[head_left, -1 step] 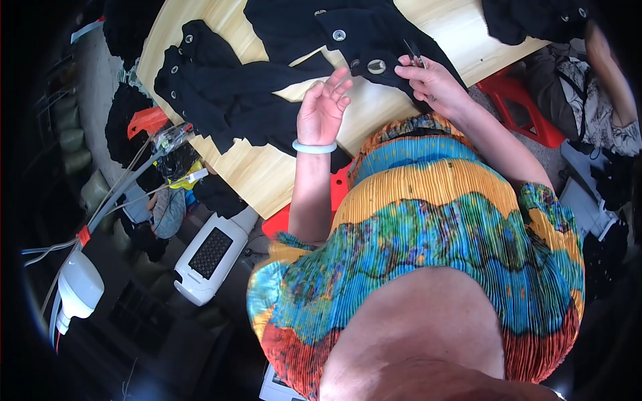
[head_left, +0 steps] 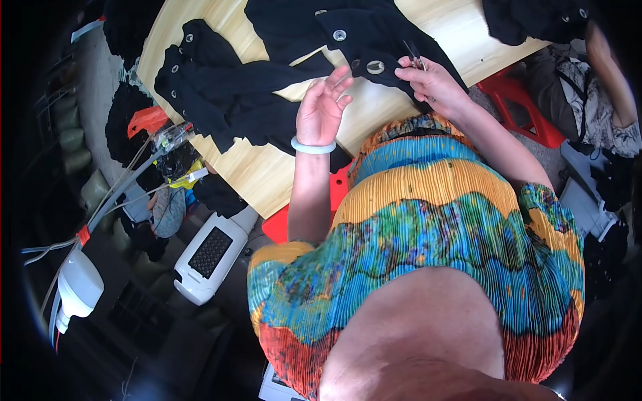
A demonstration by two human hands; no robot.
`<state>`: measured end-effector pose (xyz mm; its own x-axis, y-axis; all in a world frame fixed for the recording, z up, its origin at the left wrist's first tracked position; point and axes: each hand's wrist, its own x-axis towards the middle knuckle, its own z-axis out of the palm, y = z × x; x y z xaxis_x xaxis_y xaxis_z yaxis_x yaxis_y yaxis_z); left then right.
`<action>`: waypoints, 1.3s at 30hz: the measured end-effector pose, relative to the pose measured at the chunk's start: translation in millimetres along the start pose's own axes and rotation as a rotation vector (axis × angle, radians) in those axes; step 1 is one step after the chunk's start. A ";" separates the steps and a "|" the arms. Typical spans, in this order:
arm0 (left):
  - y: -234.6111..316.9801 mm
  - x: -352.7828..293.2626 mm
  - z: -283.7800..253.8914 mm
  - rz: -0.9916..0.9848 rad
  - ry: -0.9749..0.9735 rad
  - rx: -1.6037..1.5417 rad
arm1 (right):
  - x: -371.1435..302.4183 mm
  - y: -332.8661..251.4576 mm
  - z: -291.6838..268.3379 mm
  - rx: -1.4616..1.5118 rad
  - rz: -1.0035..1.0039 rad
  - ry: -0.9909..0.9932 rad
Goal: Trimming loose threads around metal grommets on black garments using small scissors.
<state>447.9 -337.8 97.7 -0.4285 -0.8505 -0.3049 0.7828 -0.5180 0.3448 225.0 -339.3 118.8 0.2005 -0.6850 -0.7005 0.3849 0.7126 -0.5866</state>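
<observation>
My left hand, with a pale bangle at its wrist, is raised above the table's near edge, palm up. Its fingers are bent but apart, with nothing visible in them. In my right hand is a small pair of dark-bladed scissors, blades pointing away from me. Just left of these blades, large round buttons show on a black garment, one of them a metallic button. Another black garment with several buttons along its edge lies at the left.
The light wooden table has a curved edge. More black cloth lies at the far right, where another person's arm reaches in. A red plastic stool stands below. To the left are a white appliance, a lamp and cables.
Hardly anything differs. My left forearm and sleeve have shifted very slightly; the scissors stay in my right hand.
</observation>
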 end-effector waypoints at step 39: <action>-28.9 -7.8 -94.0 -0.199 0.432 2.383 | 33.4 15.0 -46.4 -0.776 -0.521 0.161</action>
<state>471.0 -307.7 6.7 -0.0858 -0.9007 -0.4258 -0.9810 0.0017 0.1939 195.7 -344.5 67.7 0.0232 -0.9573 -0.2882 -0.3267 0.2652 -0.9072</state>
